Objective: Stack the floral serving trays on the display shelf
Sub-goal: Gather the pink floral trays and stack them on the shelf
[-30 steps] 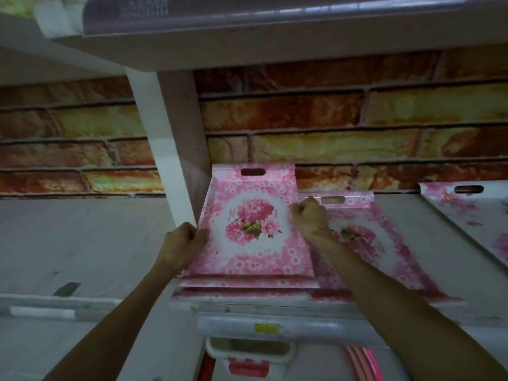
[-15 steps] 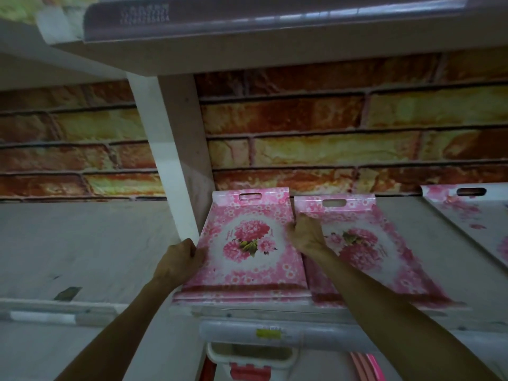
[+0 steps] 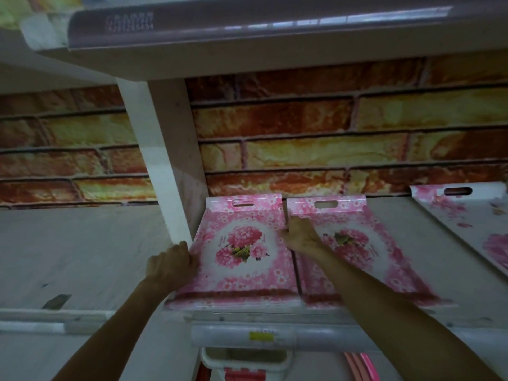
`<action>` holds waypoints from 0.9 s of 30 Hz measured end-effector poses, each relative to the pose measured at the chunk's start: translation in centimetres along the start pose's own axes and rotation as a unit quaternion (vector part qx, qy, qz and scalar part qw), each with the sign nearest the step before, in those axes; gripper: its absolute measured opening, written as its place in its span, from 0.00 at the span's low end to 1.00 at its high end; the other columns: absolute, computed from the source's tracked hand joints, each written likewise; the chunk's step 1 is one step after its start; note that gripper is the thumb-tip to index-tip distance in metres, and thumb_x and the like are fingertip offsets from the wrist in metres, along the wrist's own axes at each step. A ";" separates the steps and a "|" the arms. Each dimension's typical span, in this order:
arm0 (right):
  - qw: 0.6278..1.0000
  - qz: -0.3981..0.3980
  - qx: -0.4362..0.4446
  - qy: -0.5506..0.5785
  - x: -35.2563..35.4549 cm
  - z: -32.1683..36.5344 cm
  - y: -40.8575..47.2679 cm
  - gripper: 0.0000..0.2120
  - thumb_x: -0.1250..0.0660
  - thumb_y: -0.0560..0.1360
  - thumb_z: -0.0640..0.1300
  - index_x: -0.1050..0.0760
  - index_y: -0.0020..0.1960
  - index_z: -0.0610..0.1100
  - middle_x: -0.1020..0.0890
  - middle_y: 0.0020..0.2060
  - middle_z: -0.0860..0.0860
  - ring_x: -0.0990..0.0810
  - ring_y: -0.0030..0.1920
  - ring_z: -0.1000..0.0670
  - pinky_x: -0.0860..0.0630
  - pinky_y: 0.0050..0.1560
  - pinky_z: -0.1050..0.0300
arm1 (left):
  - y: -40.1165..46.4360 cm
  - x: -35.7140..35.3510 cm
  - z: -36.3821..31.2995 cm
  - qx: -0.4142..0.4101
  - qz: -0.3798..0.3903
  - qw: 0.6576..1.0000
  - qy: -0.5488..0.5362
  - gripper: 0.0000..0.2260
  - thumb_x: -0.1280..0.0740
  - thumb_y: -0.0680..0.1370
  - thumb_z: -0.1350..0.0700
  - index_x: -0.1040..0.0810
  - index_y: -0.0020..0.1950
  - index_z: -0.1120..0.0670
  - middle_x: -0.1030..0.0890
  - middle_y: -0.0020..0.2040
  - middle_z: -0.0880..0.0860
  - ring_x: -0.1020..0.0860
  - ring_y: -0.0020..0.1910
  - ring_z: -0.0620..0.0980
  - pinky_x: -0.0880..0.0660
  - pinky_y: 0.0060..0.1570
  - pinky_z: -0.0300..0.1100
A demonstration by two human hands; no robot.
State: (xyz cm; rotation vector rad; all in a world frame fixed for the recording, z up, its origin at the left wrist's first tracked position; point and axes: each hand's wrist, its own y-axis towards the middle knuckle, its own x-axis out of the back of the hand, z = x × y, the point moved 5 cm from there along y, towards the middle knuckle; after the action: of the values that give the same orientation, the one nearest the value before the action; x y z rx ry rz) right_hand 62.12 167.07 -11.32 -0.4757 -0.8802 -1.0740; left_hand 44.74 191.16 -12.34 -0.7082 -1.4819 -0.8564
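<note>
While the pink flower tray [image 3: 242,251] lies flat on the shelf [image 3: 82,259] beside another tray [image 3: 365,248], my left hand [image 3: 170,264] grips its left edge and my right hand [image 3: 298,235] curls on its right edge.

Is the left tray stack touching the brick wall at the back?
Yes: the left tray stack has its handle end against the brick wall.

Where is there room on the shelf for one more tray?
Bare shelf lies between the middle tray and the tilted tray at the far right. More lies left of the white post. It's crowded by the post, where both hands touch the left tray.
</note>
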 end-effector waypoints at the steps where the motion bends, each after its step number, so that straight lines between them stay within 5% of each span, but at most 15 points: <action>1: 1.000 0.006 0.005 0.006 0.5 -0.2 -0.1 0.16 0.37 0.81 0.44 0.28 0.36 0.40 0.23 0.31 0.48 0.24 0.28 0.53 0.28 0.30 0.65 | -0.1 0.6 -0.4 -0.004 -0.028 0.999 0.033 0.16 0.46 0.80 0.43 0.33 0.58 0.54 0.22 0.55 0.54 0.19 0.50 0.55 0.27 0.46 0.47; 5: 0.999 -0.022 0.037 0.024 3.1 -1.5 -1.1 0.11 0.37 0.79 0.42 0.20 0.47 0.36 0.16 0.42 0.44 0.18 0.41 0.47 0.22 0.43 0.56 | 0.0 3.0 -3.3 -0.034 -0.101 0.992 -0.071 0.17 0.43 0.80 0.43 0.34 0.63 0.53 0.23 0.58 0.53 0.19 0.50 0.56 0.26 0.47 0.50; 9: 0.994 -0.063 0.052 0.071 5.7 -3.8 -2.7 0.08 0.37 0.79 0.41 0.22 0.45 0.39 0.20 0.36 0.49 0.22 0.36 0.53 0.26 0.40 0.58 | 1.0 4.2 -7.7 -0.072 -0.050 0.956 -0.279 0.12 0.39 0.81 0.47 0.28 0.59 0.53 0.18 0.45 0.52 0.19 0.44 0.53 0.24 0.46 0.44; 15: 0.983 -0.148 0.055 0.089 10.5 -7.4 -6.0 0.05 0.36 0.78 0.40 0.22 0.45 0.43 0.20 0.35 0.53 0.22 0.33 0.60 0.30 0.38 0.66 | 1.6 4.9 -15.0 -0.168 -0.048 0.909 -0.380 0.06 0.37 0.81 0.53 0.28 0.53 0.54 0.24 0.40 0.45 0.24 0.34 0.43 0.33 0.30 0.31; 21: 0.983 -0.145 -0.092 -0.060 12.9 -14.0 -7.2 0.12 0.37 0.78 0.49 0.26 0.56 0.42 0.20 0.51 0.42 0.20 0.51 0.40 0.21 0.51 0.49 | 1.9 3.9 -21.1 -0.200 -0.008 0.892 -0.406 0.02 0.37 0.80 0.57 0.27 0.49 0.53 0.25 0.37 0.46 0.27 0.34 0.41 0.31 0.35 0.38; 24: 0.971 -0.099 -0.183 -0.116 13.2 -16.8 -8.1 0.20 0.39 0.79 0.54 0.31 0.62 0.39 0.25 0.59 0.40 0.23 0.57 0.38 0.24 0.55 0.47 | 1.9 4.0 -23.3 -0.191 -0.011 0.894 -0.406 0.11 0.36 0.80 0.55 0.30 0.39 0.43 0.25 0.37 0.43 0.26 0.37 0.44 0.30 0.43 0.41; 27: 0.962 -0.056 -0.224 -0.142 13.3 -18.5 -8.7 0.25 0.39 0.77 0.60 0.29 0.62 0.39 0.24 0.59 0.40 0.22 0.57 0.39 0.25 0.54 0.50 | 2.1 3.6 -24.8 -0.192 0.007 0.899 -0.393 0.09 0.36 0.80 0.53 0.29 0.40 0.43 0.22 0.41 0.46 0.24 0.42 0.49 0.28 0.46 0.43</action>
State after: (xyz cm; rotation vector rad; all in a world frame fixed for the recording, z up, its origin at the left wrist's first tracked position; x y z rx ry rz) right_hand 63.98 142.77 -11.96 -0.9874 -0.9219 -1.3373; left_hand 59.66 171.27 -8.42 -1.4821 -2.0285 -0.9088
